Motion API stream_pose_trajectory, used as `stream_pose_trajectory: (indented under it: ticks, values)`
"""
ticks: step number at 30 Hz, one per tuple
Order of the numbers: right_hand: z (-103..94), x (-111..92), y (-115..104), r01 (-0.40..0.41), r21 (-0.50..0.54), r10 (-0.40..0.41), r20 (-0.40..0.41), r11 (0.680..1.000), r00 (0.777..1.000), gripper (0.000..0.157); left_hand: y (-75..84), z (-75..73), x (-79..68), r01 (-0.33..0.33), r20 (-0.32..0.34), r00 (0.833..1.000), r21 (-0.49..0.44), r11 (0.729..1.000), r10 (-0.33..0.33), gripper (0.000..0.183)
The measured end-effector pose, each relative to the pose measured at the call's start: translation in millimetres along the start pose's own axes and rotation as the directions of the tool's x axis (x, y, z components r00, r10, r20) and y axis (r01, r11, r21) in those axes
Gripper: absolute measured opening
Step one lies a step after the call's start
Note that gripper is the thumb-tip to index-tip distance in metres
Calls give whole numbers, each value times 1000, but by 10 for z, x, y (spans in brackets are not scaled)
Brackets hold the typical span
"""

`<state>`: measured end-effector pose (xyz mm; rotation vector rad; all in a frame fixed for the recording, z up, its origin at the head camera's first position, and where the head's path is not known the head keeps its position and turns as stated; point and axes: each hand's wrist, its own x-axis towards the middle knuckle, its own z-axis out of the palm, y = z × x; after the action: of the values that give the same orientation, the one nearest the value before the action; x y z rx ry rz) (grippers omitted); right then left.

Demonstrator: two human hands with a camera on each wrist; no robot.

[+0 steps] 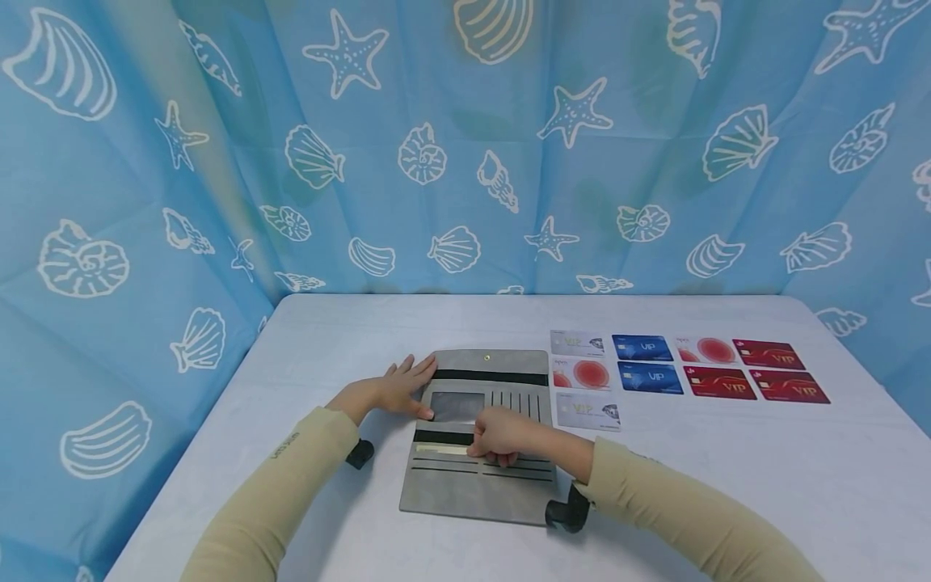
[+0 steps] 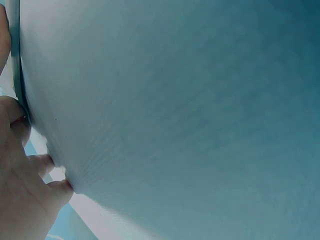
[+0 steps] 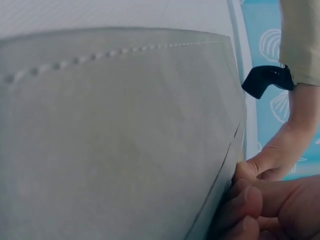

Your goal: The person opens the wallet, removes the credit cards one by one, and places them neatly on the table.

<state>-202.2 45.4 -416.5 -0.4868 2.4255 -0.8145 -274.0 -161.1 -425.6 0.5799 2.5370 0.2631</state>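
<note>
A grey card wallet (image 1: pixel 480 497) lies unfolded on the table, with black bands, slots and a window pocket (image 1: pixel 457 406). My left hand (image 1: pixel 393 394) rests at its left edge, fingers spread, the thumb touching near the window pocket. In the left wrist view, that hand (image 2: pixel 25 180) is partly cut off. A pale card (image 1: pixel 440 449) shows as a narrow strip in a slot below the lower black band. With curled fingers, my right hand (image 1: pixel 502 432) pinches the strip's right end. The right wrist view shows the right hand's fingers (image 3: pixel 245 202) at the wallet's surface; the card is mostly hidden there.
Several cards lie in rows right of the wallet: silver cards (image 1: pixel 587 411), blue VIP cards (image 1: pixel 650 377), red VIP cards (image 1: pixel 789 386) and white cards with a red circle (image 1: pixel 582 373). A white table (image 1: pixel 327 501) meets a blue shell-patterned curtain (image 1: pixel 465 162).
</note>
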Motion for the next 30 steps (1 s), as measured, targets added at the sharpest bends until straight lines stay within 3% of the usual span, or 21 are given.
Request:
stream_pose_trajectory:
  ticks: [10, 20, 30]
  values:
    - [29, 47, 114, 30, 122, -29, -13, 992, 999, 24, -5, 2, -1, -17, -1, 1000, -1, 1000, 17, 92]
    - [62, 31, 136, -4, 306, 10, -17, 952, 1000, 20, 11, 8, -15, 0, -3, 1000, 4, 1000, 0, 93]
    - [97, 7, 145, 38, 365, -12, -73, 930, 997, 21, -4, -2, -16, 1, 5, 1000, 5, 1000, -1, 93]
